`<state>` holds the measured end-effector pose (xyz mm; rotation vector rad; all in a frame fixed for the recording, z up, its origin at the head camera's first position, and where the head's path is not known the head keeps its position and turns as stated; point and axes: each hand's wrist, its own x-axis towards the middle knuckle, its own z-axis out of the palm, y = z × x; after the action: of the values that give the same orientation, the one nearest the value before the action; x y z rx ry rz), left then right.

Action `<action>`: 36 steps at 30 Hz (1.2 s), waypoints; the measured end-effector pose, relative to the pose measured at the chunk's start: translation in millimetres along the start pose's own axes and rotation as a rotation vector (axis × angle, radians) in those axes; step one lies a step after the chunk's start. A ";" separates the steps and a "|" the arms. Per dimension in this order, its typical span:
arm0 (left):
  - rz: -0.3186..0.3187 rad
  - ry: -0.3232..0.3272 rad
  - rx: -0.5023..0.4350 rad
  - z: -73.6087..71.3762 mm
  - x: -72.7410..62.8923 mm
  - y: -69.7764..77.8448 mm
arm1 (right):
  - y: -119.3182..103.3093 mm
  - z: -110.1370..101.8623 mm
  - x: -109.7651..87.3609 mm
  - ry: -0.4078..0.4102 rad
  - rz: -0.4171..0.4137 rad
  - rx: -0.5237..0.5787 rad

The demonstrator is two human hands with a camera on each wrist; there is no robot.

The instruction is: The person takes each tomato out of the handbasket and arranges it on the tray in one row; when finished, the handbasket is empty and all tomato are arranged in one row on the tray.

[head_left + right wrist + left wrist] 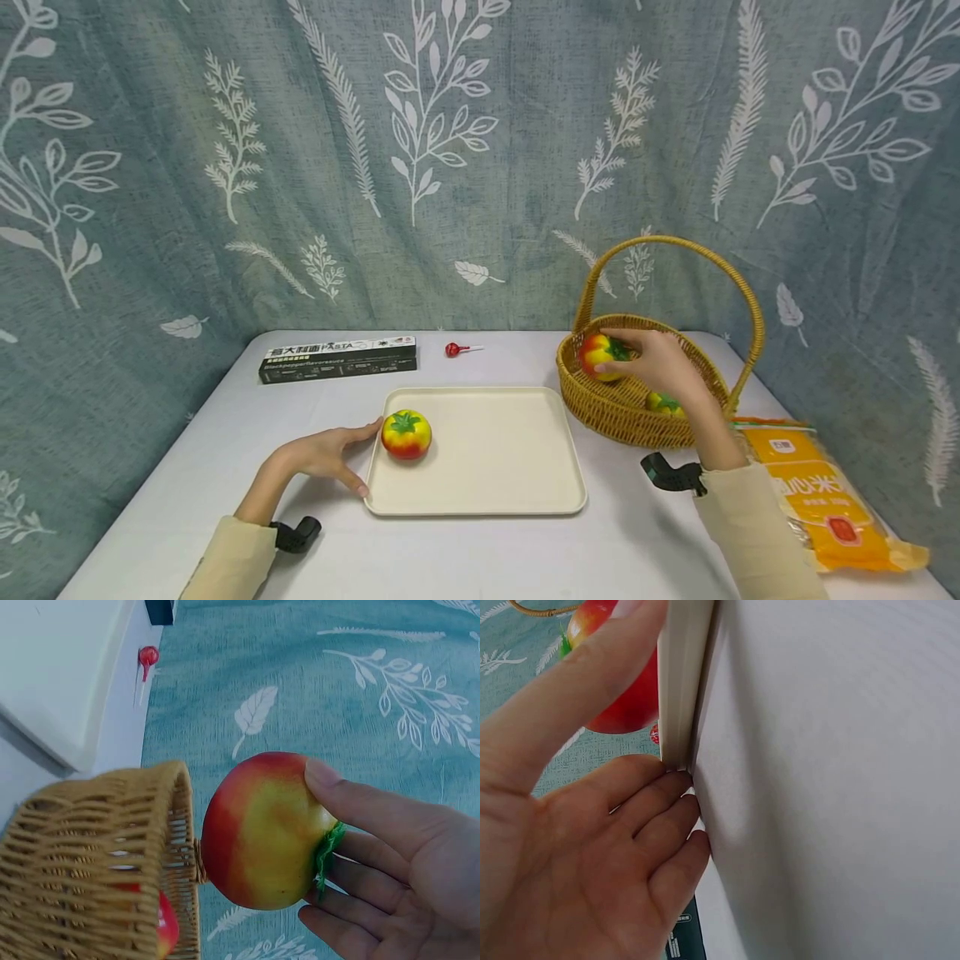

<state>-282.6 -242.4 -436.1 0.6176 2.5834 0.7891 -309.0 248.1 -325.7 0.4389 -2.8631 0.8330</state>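
In the head view, my left hand (322, 457) rests against the left edge of a cream rectangular tray (495, 450). Its fingers and thumb are spread along the rim, fairly straight, as the left wrist view also shows. A red-and-yellow tomato (406, 435) with a green leafy top sits on the tray beside that hand. My right hand (663, 362) pinches another tomato (262, 832) between thumb and fingers, at the mouth of a woven basket (626, 421). A further tomato (664, 403) lies inside the basket, partly hidden by the right arm.
A black pasta box (339, 360) lies at the back left, and a red lollipop (453, 350) lies behind the tray. The basket's tall handle (752, 308) arches over the right hand. An orange food bag (832, 500) lies at the right table edge. A patterned curtain (480, 167) hangs behind.
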 end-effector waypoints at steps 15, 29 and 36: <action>-0.007 0.000 0.007 -0.2 0.0 -0.9 | -18.0 23.4 -3.1 0.042 -0.065 0.002; -0.001 -0.001 0.005 0.3 1.6 -2.5 | -41.7 50.4 -5.8 0.013 -0.114 0.112; 0.010 -0.002 0.005 0.5 0.9 -2.6 | -51.5 61.3 -3.8 0.000 -0.155 0.178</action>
<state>-283.9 -243.7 -438.3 0.6328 2.5838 0.7847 -291.9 174.3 -351.9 0.6717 -2.7220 1.0617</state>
